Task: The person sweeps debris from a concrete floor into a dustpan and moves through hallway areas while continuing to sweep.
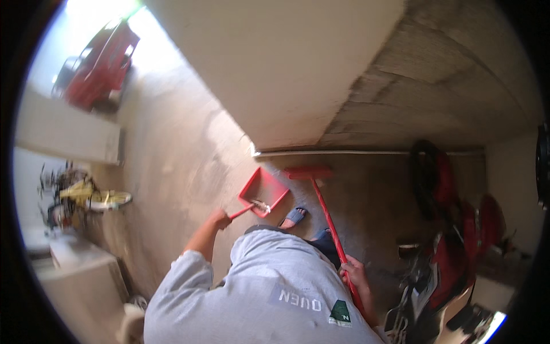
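Note:
My left hand (219, 218) grips the handle of a red dustpan (263, 189), which rests tilted on the concrete floor with a bit of debris in it. My right hand (355, 274) holds the red handle of a broom (327, 215); its red head (308, 172) lies on the floor just right of the dustpan, close to the base of a white wall. My grey shirt (269, 292) fills the lower middle, and my foot in a blue sandal (294, 217) stands just behind the dustpan.
A red motorcycle (452, 241) is parked at the right. A white wall (286, 63) rises ahead, with a pipe along its base. At the left stand a low white wall, cluttered items (80, 198) and a white box. A red vehicle (100, 66) sits in bright light far left.

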Available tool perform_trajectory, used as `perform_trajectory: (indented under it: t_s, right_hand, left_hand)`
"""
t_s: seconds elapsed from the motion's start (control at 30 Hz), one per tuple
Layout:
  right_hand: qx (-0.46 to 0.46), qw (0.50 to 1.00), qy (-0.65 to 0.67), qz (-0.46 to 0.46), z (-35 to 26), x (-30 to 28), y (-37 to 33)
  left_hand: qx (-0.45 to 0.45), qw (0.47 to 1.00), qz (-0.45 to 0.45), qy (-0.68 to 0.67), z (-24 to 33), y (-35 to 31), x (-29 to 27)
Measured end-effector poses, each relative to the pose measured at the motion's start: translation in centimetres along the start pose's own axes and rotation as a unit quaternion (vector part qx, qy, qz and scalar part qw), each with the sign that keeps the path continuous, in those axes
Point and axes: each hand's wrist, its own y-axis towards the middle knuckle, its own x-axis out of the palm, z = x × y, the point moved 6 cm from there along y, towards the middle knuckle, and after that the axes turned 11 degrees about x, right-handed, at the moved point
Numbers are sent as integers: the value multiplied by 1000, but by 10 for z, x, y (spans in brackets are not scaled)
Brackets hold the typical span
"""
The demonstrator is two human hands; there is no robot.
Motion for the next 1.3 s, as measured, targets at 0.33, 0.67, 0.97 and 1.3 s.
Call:
perform_trajectory:
  t_s: [0.33,0.67,0.97,1.3]
  right_hand:
    - [15,988,90,122,47,35,-81]
    - [-60,932,355,35,145,60,39]
    - [-312,916,73,242,211,42,113]
    - [-99,701,697,115,384,94,3]
  left_hand:
    - [-54,984,-164,50,-81,31,21]
    - [243,915,-115,301,-13,46,-60]
    - [180,914,-81,356,88,33,-53]
    - [289,769,-50,568,209,-38,15]
